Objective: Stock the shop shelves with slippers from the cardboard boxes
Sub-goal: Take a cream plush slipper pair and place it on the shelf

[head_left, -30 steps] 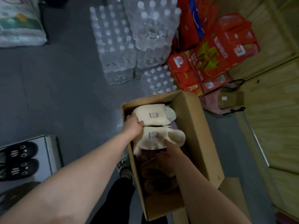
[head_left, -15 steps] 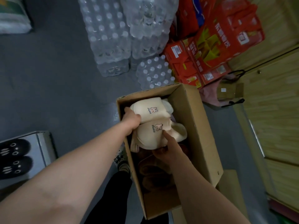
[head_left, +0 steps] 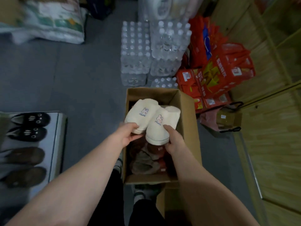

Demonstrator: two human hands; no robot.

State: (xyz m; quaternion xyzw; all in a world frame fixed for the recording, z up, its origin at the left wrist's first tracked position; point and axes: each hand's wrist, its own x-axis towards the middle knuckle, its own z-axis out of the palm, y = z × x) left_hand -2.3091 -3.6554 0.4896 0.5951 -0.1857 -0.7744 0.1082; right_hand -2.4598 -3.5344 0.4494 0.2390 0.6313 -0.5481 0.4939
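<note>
Gripping a pair of cream slippers (head_left: 152, 121), both hands are over the open cardboard box (head_left: 187, 118) in the middle of the frame. The left hand (head_left: 128, 136) has its fingers curled round the heel end of the left cream slipper (head_left: 141, 114), the one with the blue bunny print. The right hand (head_left: 175, 141) clasps the right cream slipper (head_left: 160, 128) low on its side, and there's the pink bunny showing on top. The two slippers press side by side, toes pointing to the top of the frame, over the box's upper half. Down inside the box, lower in the frame than the hands, lie more slippers in brown tones (head_left: 146, 159), jumbled together. Over at the left edge, a white shelf (head_left: 53, 144) carries a black pair (head_left: 31, 119) with pale marks and, lower down, a brown pair (head_left: 26, 156). Top centre, shrink-wrapped packs of water bottles (head_left: 151, 51) stand stacked on the grey floor (head_left: 73, 79). Just to their right, red cartons (head_left: 216, 79) pile beside a wooden panel (head_left: 268, 144).
</note>
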